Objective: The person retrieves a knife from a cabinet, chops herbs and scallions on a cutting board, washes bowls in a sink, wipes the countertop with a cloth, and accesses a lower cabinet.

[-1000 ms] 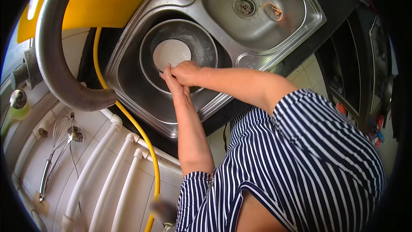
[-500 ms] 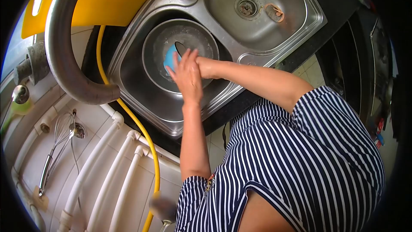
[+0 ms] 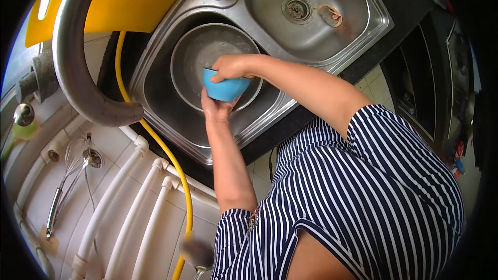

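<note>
A light blue bowl (image 3: 227, 88) with a dark rim is tilted in my hands, over a large round metal basin (image 3: 179, 65). My right hand (image 3: 232, 66) grips it at the upper rim, thumb on the outer wall and the other fingers mostly hidden over the edge. From below, my left hand (image 3: 217, 108) cups the base, its fingers partly hidden behind the bowl. The basin sits in the left sink compartment (image 3: 155, 98) and looks wet inside. What is inside the bowl cannot be seen.
A curved metal faucet pipe (image 3: 70, 57) arches on the left, near a yellow hose (image 3: 174, 158) and yellow board (image 3: 119, 8). The right sink compartment (image 3: 270, 26) holds an orange-brown scrap (image 3: 332, 15) near its drain (image 3: 298, 10). A whisk (image 3: 67, 176) hangs at lower left.
The bowl has come up out of the basin's middle toward me and turned, showing its outer side. My right hand has moved onto its rim, my left hand underneath.
</note>
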